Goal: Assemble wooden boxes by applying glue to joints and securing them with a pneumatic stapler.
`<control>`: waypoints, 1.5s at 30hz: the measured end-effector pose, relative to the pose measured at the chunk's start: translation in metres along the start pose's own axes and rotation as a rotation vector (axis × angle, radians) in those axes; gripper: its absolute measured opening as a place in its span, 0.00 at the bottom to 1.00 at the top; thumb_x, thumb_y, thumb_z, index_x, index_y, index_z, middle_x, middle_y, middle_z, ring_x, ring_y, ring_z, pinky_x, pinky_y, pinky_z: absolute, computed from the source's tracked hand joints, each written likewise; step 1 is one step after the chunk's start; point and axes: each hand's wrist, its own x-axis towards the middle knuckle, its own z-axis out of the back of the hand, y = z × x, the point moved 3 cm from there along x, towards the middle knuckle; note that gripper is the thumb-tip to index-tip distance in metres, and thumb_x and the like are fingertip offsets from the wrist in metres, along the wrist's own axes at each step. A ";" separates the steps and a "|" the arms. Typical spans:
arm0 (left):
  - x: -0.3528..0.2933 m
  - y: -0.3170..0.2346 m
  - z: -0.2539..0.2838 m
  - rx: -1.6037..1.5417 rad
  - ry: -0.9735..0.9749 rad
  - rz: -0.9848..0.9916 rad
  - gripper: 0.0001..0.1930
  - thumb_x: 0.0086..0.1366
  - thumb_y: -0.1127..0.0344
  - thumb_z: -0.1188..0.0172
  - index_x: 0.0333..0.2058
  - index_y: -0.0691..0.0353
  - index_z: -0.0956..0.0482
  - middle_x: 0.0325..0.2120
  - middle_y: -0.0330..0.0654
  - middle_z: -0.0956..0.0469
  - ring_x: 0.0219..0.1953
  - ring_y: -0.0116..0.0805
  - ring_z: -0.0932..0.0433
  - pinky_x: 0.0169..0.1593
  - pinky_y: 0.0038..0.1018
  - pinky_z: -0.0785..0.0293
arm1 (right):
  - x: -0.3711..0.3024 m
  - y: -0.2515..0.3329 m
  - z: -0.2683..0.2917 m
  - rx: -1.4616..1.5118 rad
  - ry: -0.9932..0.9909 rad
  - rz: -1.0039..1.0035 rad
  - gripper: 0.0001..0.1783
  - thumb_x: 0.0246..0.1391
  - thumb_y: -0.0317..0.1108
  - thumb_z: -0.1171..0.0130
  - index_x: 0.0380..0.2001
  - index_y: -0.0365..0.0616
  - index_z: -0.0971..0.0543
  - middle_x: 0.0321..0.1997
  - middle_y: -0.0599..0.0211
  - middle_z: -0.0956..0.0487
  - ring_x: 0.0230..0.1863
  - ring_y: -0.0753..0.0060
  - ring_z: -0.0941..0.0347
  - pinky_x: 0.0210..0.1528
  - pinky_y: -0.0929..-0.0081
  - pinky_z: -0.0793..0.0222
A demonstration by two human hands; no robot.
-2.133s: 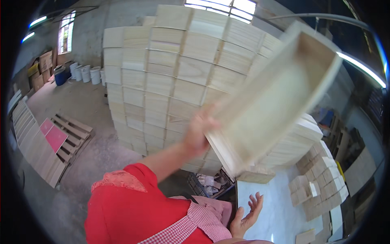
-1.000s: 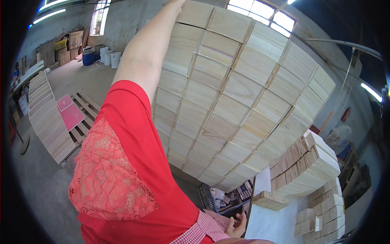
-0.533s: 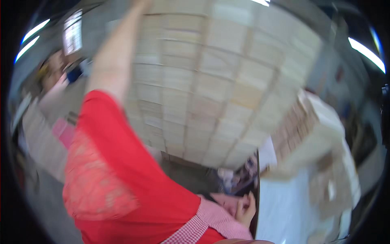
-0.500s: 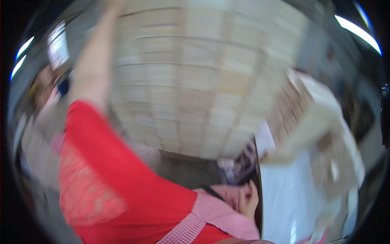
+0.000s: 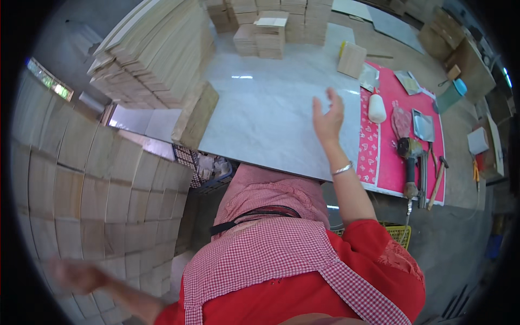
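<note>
Over the pale marbled tabletop [image 5: 260, 114] reaches my right hand [image 5: 329, 120], a bracelet [image 5: 342, 168] at its wrist. Its fingers are apart and nothing is in them. At the lower left, in front of a tall wall of stacked wooden boxes or blocks [image 5: 67, 203], is my left hand [image 5: 78, 276]. Motion smears it, so its fingers cannot be read. A thick wooden piece [image 5: 196, 116] stands at the tabletop's left edge, beside a big stack of thin wooden boards [image 5: 157, 51].
Small board stacks [image 5: 271, 35] stand at the back. A pink cloth [image 5: 379, 157] on the right bears a white glue bottle [image 5: 377, 108], a nail gun [image 5: 410, 168] with a hose and a hammer [image 5: 437, 183]. A wooden block [image 5: 352, 59] sits near its far corner. Below the table is a basket [image 5: 216, 181].
My view has swung from the tall stack to the table. My left arm, raised high before, is now low at the left. My right hand has moved from near my lap to above the tabletop.
</note>
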 end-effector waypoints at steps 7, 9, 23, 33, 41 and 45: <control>-0.128 -0.195 -0.104 -0.623 0.830 0.673 0.10 0.70 0.74 0.53 0.30 0.69 0.24 0.33 0.50 0.25 0.38 0.42 0.25 0.40 0.36 0.29 | 0.116 -0.087 -0.014 -0.423 -0.239 -0.170 0.48 0.45 0.50 0.29 0.61 0.28 0.35 0.56 0.41 0.27 0.59 0.41 0.31 0.63 0.53 0.37; -0.129 -0.206 -0.116 -0.694 0.895 0.637 0.10 0.68 0.75 0.50 0.27 0.69 0.26 0.28 0.48 0.26 0.35 0.44 0.25 0.36 0.36 0.29 | 0.138 -0.102 -0.024 -0.501 -0.255 -0.223 0.53 0.42 0.55 0.27 0.61 0.28 0.35 0.57 0.41 0.27 0.60 0.42 0.32 0.64 0.53 0.38; -0.001 -0.171 -0.291 -0.693 0.502 0.172 0.18 0.55 0.64 0.31 0.42 0.65 0.21 0.46 0.52 0.21 0.49 0.52 0.24 0.51 0.42 0.29 | 0.157 -0.107 -0.042 -0.537 -0.129 -0.396 0.56 0.38 0.55 0.27 0.64 0.31 0.39 0.61 0.40 0.28 0.61 0.40 0.30 0.63 0.53 0.33; 0.049 -0.062 -0.549 -0.148 1.496 0.442 0.50 0.51 0.28 0.36 0.57 0.71 0.25 0.56 0.56 0.26 0.59 0.52 0.26 0.58 0.43 0.29 | 0.093 -0.052 0.042 -0.077 -0.203 -0.051 0.54 0.48 0.39 0.27 0.71 0.32 0.48 0.73 0.41 0.42 0.73 0.45 0.45 0.74 0.58 0.49; 0.065 -0.063 -0.527 0.004 1.143 0.391 0.49 0.44 0.34 0.28 0.57 0.66 0.28 0.55 0.54 0.25 0.61 0.49 0.29 0.60 0.50 0.35 | 0.022 -0.017 0.105 -0.214 -0.164 -0.070 0.55 0.48 0.32 0.26 0.72 0.34 0.49 0.74 0.44 0.43 0.73 0.51 0.43 0.72 0.60 0.46; 0.104 -0.114 -0.482 -0.165 0.815 0.055 0.45 0.43 0.35 0.27 0.55 0.58 0.28 0.51 0.50 0.23 0.58 0.47 0.29 0.58 0.46 0.36 | -0.001 0.007 0.104 -0.058 -0.104 -0.109 0.55 0.49 0.32 0.26 0.72 0.35 0.50 0.73 0.45 0.42 0.71 0.54 0.42 0.71 0.60 0.44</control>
